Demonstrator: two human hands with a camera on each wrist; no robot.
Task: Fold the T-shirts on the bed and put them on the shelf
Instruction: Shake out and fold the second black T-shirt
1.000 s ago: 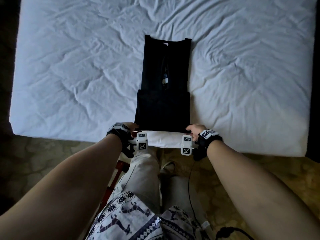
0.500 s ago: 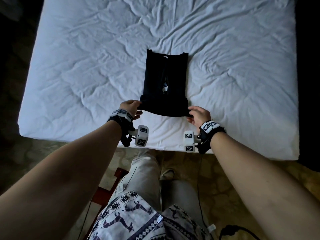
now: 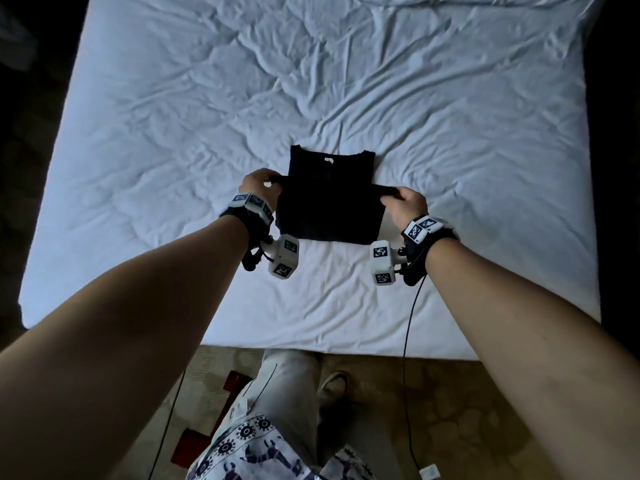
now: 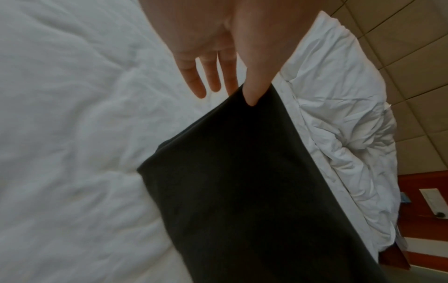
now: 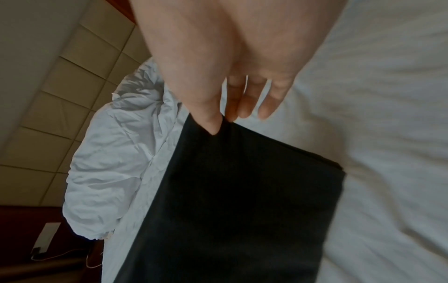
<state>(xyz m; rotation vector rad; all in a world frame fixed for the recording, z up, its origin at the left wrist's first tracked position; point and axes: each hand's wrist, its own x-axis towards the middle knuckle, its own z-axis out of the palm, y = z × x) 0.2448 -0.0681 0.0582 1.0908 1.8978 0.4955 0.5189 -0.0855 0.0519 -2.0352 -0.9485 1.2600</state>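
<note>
A black cotton T-shirt [image 3: 329, 202], already narrowed into a long strip, was being folded across its length on the white, wrinkled sheet of the bed [image 3: 173, 133]. Its lower part was held raised and carried toward the collar end, presumably so that the hem would be laid over the upper half and the garment halved. The left corner of the lifted edge was pinched by the left hand [image 3: 259, 183] between thumb and forefinger, the other fingers [image 4: 191, 76] being left loosely spread; the right corner was pinched in the same way by the right hand [image 3: 407, 204]. Both corners seemed to be taken at once so that the edge would stay taut and level. The shirt lay between the two hands, near the middle of the bed and somewhat toward its near edge, the collar end flat on the sheet just beyond the fingertips. No shelf was shown.
</note>
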